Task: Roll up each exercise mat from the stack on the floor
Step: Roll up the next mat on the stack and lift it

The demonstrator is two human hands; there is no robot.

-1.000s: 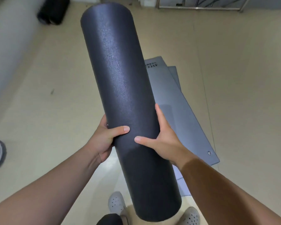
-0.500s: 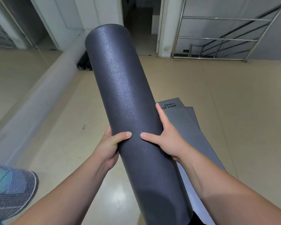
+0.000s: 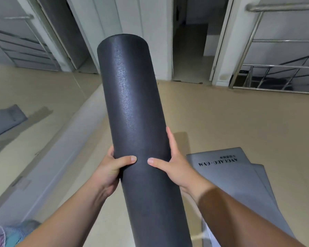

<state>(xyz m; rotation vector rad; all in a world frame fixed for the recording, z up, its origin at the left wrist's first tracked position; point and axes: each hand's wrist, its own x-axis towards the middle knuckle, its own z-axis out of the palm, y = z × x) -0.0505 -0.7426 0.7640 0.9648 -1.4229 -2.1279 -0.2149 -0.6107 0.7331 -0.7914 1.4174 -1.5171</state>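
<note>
Your rolled mat (image 3: 137, 122) is dark charcoal, almost black, with a fine pebbled grain that catches a pale bluish sheen. The flat mats (image 3: 239, 186) are mid grey, and the top one carries dark lettering. The floor (image 3: 230, 118) is beige, the railing (image 3: 253, 41) silvery, the door frame (image 3: 228, 32) white. The mesh fabric (image 3: 2, 234) shows pink and teal.

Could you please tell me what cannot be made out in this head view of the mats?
All in the head view.
Rolled mat: lower end cut off by the bottom edge.
Left hand, right hand: fingers hidden behind that mat.
Flat mats: near part behind the right forearm; count unclear.
Grey thing, left edge: blurred, cut off.
</note>
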